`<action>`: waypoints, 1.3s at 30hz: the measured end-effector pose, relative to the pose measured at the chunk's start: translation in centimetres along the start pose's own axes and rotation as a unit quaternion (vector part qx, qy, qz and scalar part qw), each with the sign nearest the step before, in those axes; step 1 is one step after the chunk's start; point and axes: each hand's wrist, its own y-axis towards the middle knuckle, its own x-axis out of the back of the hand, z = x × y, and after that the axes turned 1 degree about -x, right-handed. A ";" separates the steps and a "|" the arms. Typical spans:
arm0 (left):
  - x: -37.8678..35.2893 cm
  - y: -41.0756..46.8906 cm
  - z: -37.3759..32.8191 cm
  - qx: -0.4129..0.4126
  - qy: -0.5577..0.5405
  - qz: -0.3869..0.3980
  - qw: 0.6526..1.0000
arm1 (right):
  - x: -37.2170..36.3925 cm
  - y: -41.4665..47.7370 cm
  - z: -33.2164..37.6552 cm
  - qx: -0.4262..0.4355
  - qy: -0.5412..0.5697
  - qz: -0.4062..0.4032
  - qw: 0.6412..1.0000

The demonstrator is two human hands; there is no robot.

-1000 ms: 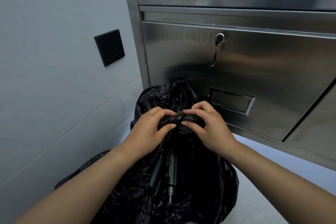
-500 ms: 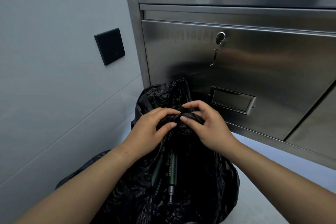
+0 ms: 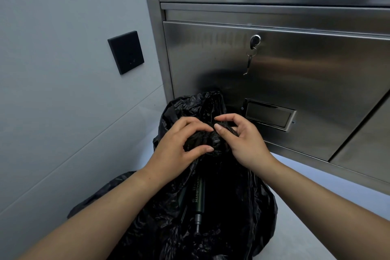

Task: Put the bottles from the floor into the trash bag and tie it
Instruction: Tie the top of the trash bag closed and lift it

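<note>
While both hands met over the bag (image 3: 232, 207), L hand (image 3: 179, 150) & R hand (image 3: 242, 143) pinched the knot (image 3: 207, 143) from either side, fingers narrow. Knot sat between them, equally near both. Bottle (image 3: 199, 196) lay inside, pointing near-far.

Both bare forearms are extended from the lower corners of the frame toward its centre. The left hand (image 3: 179, 150) is held palm down, fingers curled and thumb pressed inward. The right hand (image 3: 240, 141) is set just beside it, index finger and thumb bent toward each other, fingertips of the two hands almost met.
</note>
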 end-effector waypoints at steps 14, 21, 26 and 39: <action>-0.9 -0.2 0.1 0.042 -0.023 -0.050 0.998 | -0.4 0.0 -0.8 -0.027 0.026 -0.033 0.999; -0.6 -0.2 0.3 0.062 -0.050 -0.031 0.996 | 0.0 -0.1 -0.9 0.021 -0.017 -0.009 1.000; -1.0 -0.2 0.5 0.100 -0.088 -0.047 0.990 | 0.4 0.0 -1.9 0.010 -0.083 -0.002 0.996; -0.9 0.1 1.1 0.132 -0.194 -0.014 0.972 | -0.5 -1.0 -0.3 0.140 -0.168 0.010 0.976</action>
